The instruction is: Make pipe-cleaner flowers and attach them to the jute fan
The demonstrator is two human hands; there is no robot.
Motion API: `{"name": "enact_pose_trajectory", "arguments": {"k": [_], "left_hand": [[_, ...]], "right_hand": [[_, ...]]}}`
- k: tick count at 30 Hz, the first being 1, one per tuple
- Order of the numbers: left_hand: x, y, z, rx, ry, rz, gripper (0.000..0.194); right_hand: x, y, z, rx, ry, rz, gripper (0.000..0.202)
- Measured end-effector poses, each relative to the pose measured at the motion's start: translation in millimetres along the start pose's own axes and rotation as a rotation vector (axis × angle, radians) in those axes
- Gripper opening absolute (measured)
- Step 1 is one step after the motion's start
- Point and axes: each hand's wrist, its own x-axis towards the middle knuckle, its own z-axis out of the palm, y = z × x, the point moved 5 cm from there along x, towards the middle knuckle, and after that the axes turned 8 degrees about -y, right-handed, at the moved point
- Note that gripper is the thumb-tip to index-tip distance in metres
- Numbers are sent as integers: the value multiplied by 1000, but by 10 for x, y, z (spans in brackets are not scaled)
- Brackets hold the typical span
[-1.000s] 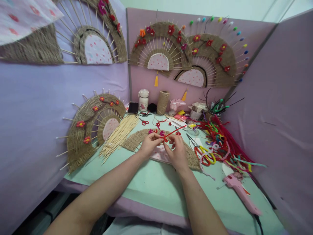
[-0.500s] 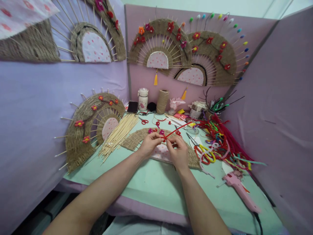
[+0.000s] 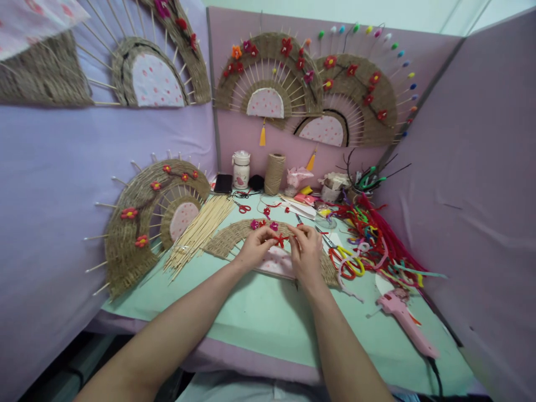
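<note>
A red pipe cleaner (image 3: 281, 240), bent into a small flower-like shape, is pinched between the thumb and fingers of my left hand (image 3: 257, 248). Just to its right, my right hand (image 3: 306, 251) has its fingertips closed on the pipe cleaner's free length, and a bit of red pokes out past the knuckles. Both hands hover over a half-round woven twine fan (image 3: 228, 237) lying on the table. Its patterned fabric centre (image 3: 276, 262) and small magenta flowers (image 3: 273, 226) show around my hands, which hide part of its right side.
Left of the fan lie thin wooden sticks (image 3: 199, 231). To the right are yellow-handled scissors (image 3: 354, 261), a heap of coloured pipe cleaners (image 3: 377, 240) and a pink glue gun (image 3: 408, 321). A twine spool (image 3: 274, 174) and white jar (image 3: 241, 169) stand behind.
The long red strand that pointed up to the right has swung down behind my right hand. My right fingers have shifted slightly right, away from the left. The view has turned slightly.
</note>
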Motion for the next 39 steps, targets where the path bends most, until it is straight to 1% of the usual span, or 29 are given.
{"name": "enact_pose_trajectory", "arguments": {"k": [2,5,7,10,13,15,20,25,27,29,32,35,39], "left_hand": [[-1,5,19,54,-38,21,7],[-8,2,42,61,-84,0,8],[-15,-5,51,16,-95,-40,9],[-27,-26,47,-44,-62,-102,12],[-35,-55,40,-121,-18,-126,15],[-39,-72,42,-168,-14,-138,17],[-45,-65,47,-208,-43,-172,19],[-43,-49,42,-233,-30,-186,19],[-53,-79,55,-352,-31,-248,20],[-73,-118,86,-540,-50,-333,21],[-102,-161,130,-753,-84,-431,16],[-104,-188,122,-805,-62,-444,13],[-81,-188,87,-753,-4,-401,18]], "right_hand": [[7,34,52,-89,-90,0,23],[5,68,95,-91,-161,18,17],[-1,67,86,-71,-146,36,15],[-13,35,64,-70,-105,34,13],[-25,-9,54,-88,-71,2,10],[-27,-19,51,-82,-59,0,10],[-19,32,69,-36,-90,65,13],[-23,49,96,-54,-103,73,15],[-28,33,84,-67,-71,77,15],[-36,9,54,-66,-17,84,15],[-43,-21,25,-39,35,76,15],[-47,-18,28,-8,47,71,15],[-56,-8,56,-31,26,72,16]]}}
